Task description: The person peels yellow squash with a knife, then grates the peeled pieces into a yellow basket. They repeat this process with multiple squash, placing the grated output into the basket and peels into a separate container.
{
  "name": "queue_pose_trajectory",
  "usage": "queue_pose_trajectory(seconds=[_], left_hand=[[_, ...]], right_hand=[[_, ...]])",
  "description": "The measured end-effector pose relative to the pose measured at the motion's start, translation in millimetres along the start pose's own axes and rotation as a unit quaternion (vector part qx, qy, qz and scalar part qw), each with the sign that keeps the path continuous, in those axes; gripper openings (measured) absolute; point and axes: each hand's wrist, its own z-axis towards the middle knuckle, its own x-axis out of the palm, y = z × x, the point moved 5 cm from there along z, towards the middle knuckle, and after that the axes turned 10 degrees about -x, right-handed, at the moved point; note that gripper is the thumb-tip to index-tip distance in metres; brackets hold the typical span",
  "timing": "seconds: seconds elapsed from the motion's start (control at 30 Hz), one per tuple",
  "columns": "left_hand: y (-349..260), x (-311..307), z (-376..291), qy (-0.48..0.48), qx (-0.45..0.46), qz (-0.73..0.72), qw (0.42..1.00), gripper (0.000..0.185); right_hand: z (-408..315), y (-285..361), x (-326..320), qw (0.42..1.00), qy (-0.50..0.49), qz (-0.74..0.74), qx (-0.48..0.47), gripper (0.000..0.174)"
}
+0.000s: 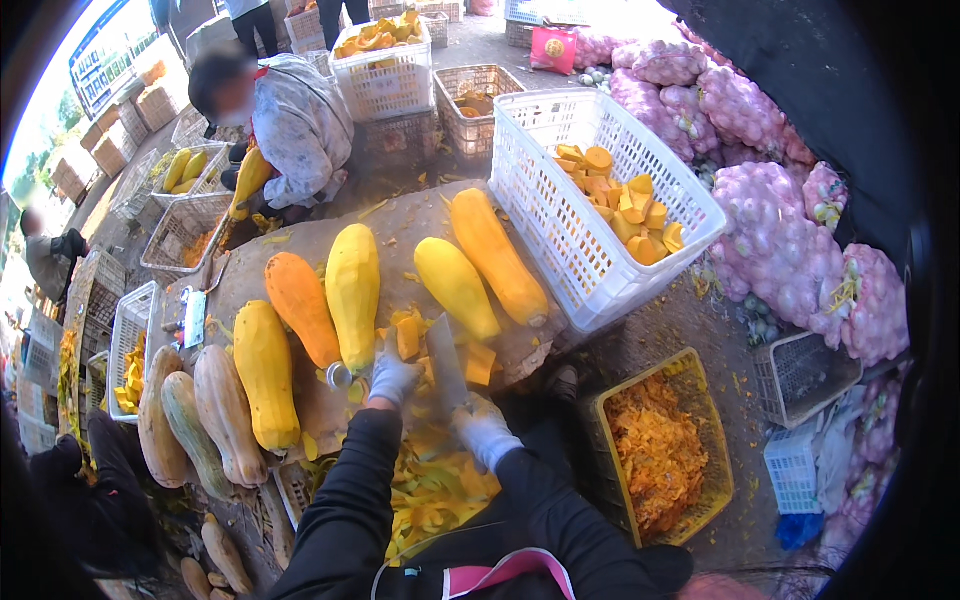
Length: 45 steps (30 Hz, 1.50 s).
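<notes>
A broad-bladed cleaver (445, 358) is gripped in my gloved right hand (481, 429), its blade upright over the work table (401, 281). My gloved left hand (393, 377) is at the cut squash chunks (409, 337), left of the blade. Its fingertips are partly hidden, so a hold cannot be made out. More chunks (477, 363) lie right of the cleaver. A peeled yellow squash (352, 292) and a peeled orange squash (302, 307) lie beyond my left hand. Another yellow squash (454, 286) and a long orange squash (498, 256) lie past the blade.
A white crate (555, 247) of squash chunks stands at the table's far right. Unpeeled squashes (225, 412) line the left edge. A yellow-rimmed crate (667, 450) of orange pulp sits right of me. Peelings (435, 487) lie below my hands. A person (292, 127) works across the table.
</notes>
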Motion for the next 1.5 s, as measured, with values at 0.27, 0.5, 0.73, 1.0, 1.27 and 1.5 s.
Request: queue_pose_trajectory(seconds=[0.27,0.5,0.73,1.0,1.27,1.5], left_hand=[[-50.9,-9.2,21.8,0.056,0.003,0.267,0.962,0.074],[-55.4,1.1,43.7,0.028,-0.018,0.321,0.947,0.07],[-79.6,-58.4,57.0,0.041,0.005,0.028,0.999,0.065],[-314.4,-91.6,-3.6,0.391,0.227,-0.565,0.691,0.088],[-124.0,-40.1,-13.6,0.107,0.219,0.113,0.963,0.071],[-88.9,29.4,-77.6,0.123,0.114,0.238,0.957,0.068]], right_hand=[[9.8,-45.3,7.0,0.99,-0.085,0.082,-0.081,0.033],[-14.4,-52.4,7.0,0.977,-0.107,0.176,-0.054,0.032],[-28.9,-34.3,-0.5,0.978,-0.095,0.183,0.023,0.04],[-38.5,-14.4,-13.4,0.987,-0.123,0.095,-0.035,0.042],[-13.2,-71.5,-3.8,0.88,-0.259,0.389,-0.083,0.013],[-16.2,-74.7,-13.9,0.889,-0.288,0.353,-0.045,0.01]])
